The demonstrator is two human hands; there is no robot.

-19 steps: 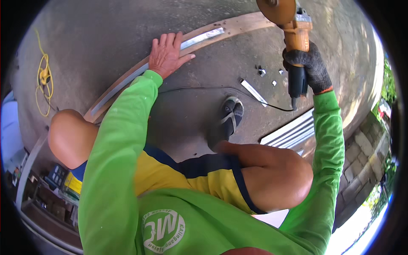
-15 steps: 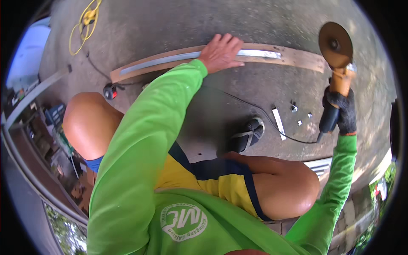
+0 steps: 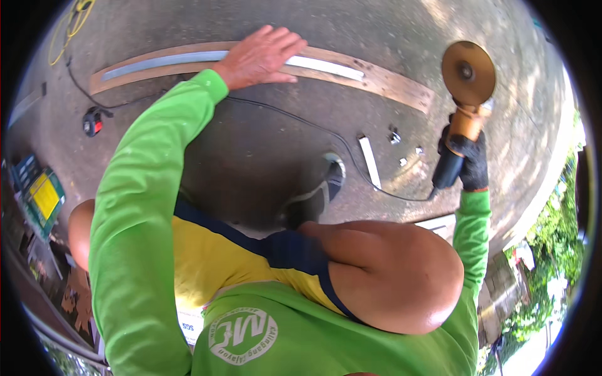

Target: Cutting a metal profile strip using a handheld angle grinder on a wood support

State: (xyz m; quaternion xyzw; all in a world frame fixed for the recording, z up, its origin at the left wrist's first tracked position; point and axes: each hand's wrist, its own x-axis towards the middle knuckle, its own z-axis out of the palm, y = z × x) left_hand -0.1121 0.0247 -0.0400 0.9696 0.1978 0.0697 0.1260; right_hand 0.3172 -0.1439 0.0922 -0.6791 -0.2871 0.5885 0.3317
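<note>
My left hand (image 3: 263,56) lies flat, fingers spread, on a long pale metal strip (image 3: 169,61) that rests along a wooden plank (image 3: 389,84) on the concrete ground. My right hand (image 3: 467,166), in a dark glove, grips the black handle of an orange angle grinder (image 3: 465,94). The grinder's round disc points up and away, held in the air to the right of the plank's end. Its black cord (image 3: 313,128) runs across the ground below the plank. I am crouched, knees bent, one dark shoe (image 3: 316,194) on the ground.
A short pale metal offcut (image 3: 369,161) and small metal bits (image 3: 395,136) lie near the grinder. A black and red tool (image 3: 93,120) sits at left, a yellow cord (image 3: 75,19) at top left. A green and yellow box (image 3: 39,194) stands at far left.
The view has swung, so the plank and strip now run across the top. My left hand stays on the strip. The grinder stays raised in my right hand, off the work.
</note>
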